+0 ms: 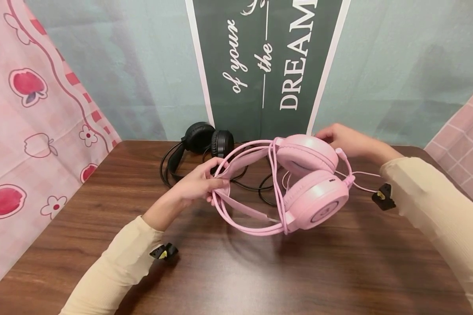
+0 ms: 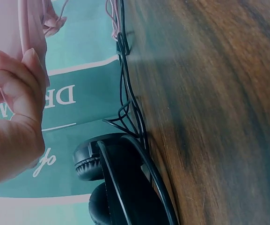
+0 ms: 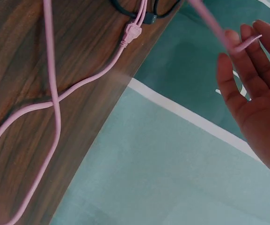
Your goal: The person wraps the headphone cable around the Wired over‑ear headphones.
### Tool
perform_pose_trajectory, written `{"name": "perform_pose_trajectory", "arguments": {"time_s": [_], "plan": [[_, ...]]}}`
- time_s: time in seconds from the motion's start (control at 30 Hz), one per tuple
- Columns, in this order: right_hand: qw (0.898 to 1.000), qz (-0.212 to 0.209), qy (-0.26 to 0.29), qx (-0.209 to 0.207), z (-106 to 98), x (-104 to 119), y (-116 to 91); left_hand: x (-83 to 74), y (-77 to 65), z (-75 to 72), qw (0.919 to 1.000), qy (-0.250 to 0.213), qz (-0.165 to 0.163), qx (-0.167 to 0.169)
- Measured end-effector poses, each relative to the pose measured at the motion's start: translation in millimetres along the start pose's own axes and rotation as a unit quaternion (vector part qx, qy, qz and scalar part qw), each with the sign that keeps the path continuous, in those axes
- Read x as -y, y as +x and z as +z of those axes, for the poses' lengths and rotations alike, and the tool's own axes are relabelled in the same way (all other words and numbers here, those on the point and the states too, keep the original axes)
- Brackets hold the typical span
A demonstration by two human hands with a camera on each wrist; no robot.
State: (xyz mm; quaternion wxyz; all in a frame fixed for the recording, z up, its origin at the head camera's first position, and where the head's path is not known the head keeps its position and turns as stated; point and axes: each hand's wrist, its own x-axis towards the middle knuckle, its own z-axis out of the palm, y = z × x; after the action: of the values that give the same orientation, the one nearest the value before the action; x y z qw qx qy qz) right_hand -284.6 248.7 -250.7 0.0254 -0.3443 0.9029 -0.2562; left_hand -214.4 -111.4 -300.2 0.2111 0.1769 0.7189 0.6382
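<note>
A pink headset (image 1: 325, 199) with a microphone boom is held up over the table, its ear cups toward the right. My left hand (image 1: 199, 183) grips its headband, thumb on the near side. Pink cable (image 1: 277, 183) loops around the headset between headband and cups. My right hand (image 1: 351, 142) is behind the far ear cup, its fingertips mostly hidden in the head view. In the right wrist view, pink cable runs across the fingers of that right hand (image 3: 261, 84), pinched near the fingertips. More pink cable (image 3: 55, 112) hangs and lies on the wood.
Black headphones (image 1: 200, 136) stand at the back of the wooden table (image 1: 240, 275), left of the pink headset. Their black cable (image 1: 256, 188) trails rightward behind it. A green banner (image 1: 260, 118) hangs behind, with a pink patterned cloth (image 1: 31, 144) along the left.
</note>
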Motion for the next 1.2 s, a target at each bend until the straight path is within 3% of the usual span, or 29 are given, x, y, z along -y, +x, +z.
{"name": "perform_pose_trajectory", "arguments": {"time_s": [0.1, 0.2, 0.27, 0.43, 0.53, 0.7, 0.93, 1.2], "plan": [[1.000, 0.003, -0.023, -0.006, -0.7, -4.7, -4.9, -1.2, -1.6, -1.4, 0.9995, -0.023, -0.005, -0.019], [0.999, 0.045, -0.024, -0.013, -1.2, -5.5, -9.0, -2.6, -2.7, -2.1, 0.9980, -0.051, -0.009, -0.037], [0.997, 0.082, -0.001, -0.016, -1.5, -4.2, -10.9, -3.3, -3.1, -2.2, 0.9970, -0.064, -0.010, -0.044], [0.994, 0.098, 0.036, -0.032, -3.3, -2.0, -13.3, -3.6, -3.5, -3.0, 0.9937, -0.096, -0.017, -0.056], [0.989, 0.111, 0.102, -0.013, -3.5, -3.2, -15.7, -3.8, -3.8, -4.5, 0.9904, -0.118, -0.023, -0.068], [0.977, 0.100, 0.183, 0.042, -0.7, -11.5, -21.9, -5.4, -4.5, -8.9, 0.9844, -0.142, -0.031, -0.100], [0.980, 0.076, 0.180, 0.043, 2.9, -22.0, -27.7, -7.2, -5.4, -12.9, 0.9724, -0.182, -0.036, -0.142], [0.986, 0.052, 0.157, 0.031, 10.7, -25.6, -32.9, -8.6, -5.5, -12.1, 0.9643, -0.213, -0.036, -0.153]]}}
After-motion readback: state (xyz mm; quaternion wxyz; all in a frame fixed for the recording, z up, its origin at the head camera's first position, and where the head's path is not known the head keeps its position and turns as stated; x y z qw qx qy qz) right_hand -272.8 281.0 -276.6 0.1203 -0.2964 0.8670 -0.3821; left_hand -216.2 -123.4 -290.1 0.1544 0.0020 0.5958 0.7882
